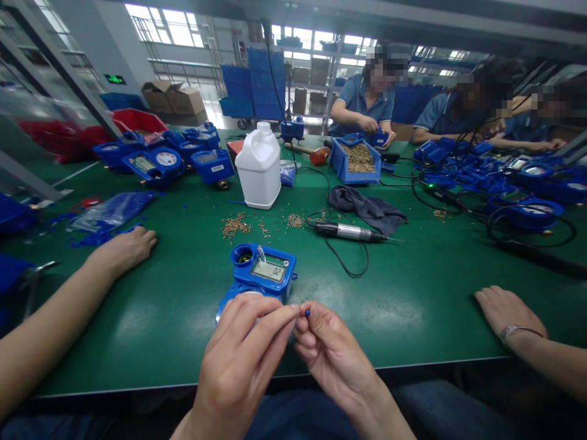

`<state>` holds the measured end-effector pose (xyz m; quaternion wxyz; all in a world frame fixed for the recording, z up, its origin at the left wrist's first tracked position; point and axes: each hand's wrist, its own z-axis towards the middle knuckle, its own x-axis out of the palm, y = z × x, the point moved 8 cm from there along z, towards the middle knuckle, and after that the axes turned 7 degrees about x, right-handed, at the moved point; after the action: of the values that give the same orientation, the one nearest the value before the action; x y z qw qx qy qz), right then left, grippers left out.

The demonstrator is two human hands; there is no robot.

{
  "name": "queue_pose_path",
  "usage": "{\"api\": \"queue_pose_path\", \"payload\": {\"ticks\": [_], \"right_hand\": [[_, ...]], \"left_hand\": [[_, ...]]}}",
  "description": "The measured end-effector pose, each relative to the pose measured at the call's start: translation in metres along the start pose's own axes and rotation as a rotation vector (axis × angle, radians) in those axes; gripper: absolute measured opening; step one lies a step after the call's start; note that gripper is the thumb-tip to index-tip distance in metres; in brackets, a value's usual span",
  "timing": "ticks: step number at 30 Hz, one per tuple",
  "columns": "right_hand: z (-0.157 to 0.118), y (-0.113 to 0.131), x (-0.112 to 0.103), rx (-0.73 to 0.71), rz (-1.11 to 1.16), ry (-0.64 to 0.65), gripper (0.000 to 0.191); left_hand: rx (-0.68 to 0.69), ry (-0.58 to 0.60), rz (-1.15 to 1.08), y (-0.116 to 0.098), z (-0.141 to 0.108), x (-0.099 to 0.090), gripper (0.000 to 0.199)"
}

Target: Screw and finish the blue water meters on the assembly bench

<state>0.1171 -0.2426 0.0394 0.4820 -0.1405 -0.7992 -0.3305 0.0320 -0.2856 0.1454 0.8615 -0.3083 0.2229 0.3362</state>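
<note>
Blue piece's direction: the small blue piece [307,312] is too small to show which way it points or its long axis.
Meter's direction: the blue meter [280,282] lies display up, its housing's long axis running left to right, the right end angled slightly nearer; the round port is at the far left.
Blue piece and fingers: pinched at the fingertips of the right hand [339,351], on the near right side of the meter.
Left hand: the left hand [243,354] has its fingers drawn together just beside the piece, partly covering the meter's round body; whether they grip anything, cannot tell.
Counts: one blue piece, one meter in front of the hands, one white jug [259,168], one electric screwdriver [348,231], one grey cloth [367,206]; loose brass screws [236,226] on the bench [413,305], too many to count.
</note>
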Motion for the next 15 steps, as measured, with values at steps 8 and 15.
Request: {"api": "queue_pose_path", "payload": {"ticks": [8,15], "right_hand": [[0.004,-0.011,0.009,-0.002,-0.040,0.047,0.025],[0.009,-0.011,0.013,-0.047,-0.208,-0.035,0.032]], "left_hand": [[0.017,-0.016,-0.014,0.003,-0.001,0.001,0.029],[0.029,0.018,-0.025,0.007,-0.006,-0.006,0.024]]}}
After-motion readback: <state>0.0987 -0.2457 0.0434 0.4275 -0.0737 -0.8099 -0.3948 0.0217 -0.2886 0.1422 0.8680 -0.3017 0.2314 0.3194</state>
